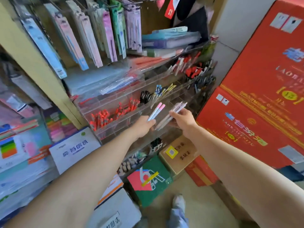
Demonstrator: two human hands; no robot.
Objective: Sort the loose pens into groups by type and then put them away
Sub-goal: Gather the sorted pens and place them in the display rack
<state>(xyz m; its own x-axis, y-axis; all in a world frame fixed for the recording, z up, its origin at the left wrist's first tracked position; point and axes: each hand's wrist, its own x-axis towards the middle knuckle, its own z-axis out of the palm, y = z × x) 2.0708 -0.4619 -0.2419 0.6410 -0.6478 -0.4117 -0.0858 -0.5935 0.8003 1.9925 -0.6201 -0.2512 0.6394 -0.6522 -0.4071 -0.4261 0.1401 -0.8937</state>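
Two white pens with pink caps [155,111] stand side by side in the left hand [144,125]. Its fingers are curled round their lower ends, and the caps point up and to the right. Just beside them, the right hand [182,117] clasps a bundle of pale pink and lilac pens [174,112], thumb on top, fanned out along the same slant. The blur hides how many pens it holds. Both hands hover in front of a lower tier of a clear acrylic pen rack [125,128], and the two lots of pens are near each other but apart.

On the tier above the hands, two neighbouring compartments hold red pens [102,118]. One step higher there is a clump of black pens [145,96], with blue-and-yellow ones [162,91] to its right. Further up and to the right are more red-capped pens [185,61] and dark ones [204,81].

Packaged pens hang in rows on pegs [98,38] above the rack. To the right, two large red cartons [263,71] are stacked one on the other. Below the rack sit one brown carton with a yellow label [179,153], one green-and-red box [149,180] and one white box of paper [74,148]. One pale shoe [179,201] shows on the floor.
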